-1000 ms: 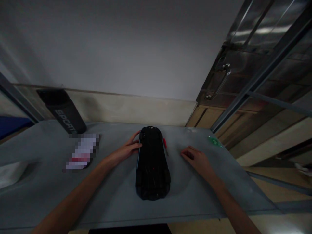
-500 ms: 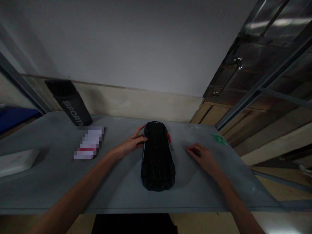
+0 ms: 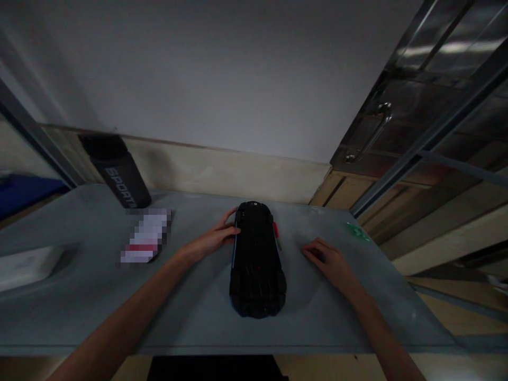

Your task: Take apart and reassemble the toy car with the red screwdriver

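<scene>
I am observing a toy car [image 3: 257,251] lying upside down just below the centre of the frame, its black underside facing up, on the grey table [image 3: 190,323]. My left hand [image 3: 214,237] is resting at the car's upper left side, thumb and fingers spreading apart against the edge; how firmly they are pressing I cannot tell. My right hand [image 3: 324,258] is hovering or resting right of centre, fingers curling to a narrow gap; I am seeing nothing between them, though a small piece could be hiding there. A red-handled screwdriver [image 3: 276,230] is lying just beside the car's right side.

Handling assessment: I am judging the shell stiff, fairly light and somewhat slippery along its smooth sides, with thin trim probably being the fragile part. I am favouring a hold across both long sides, between the wheels.
</scene>
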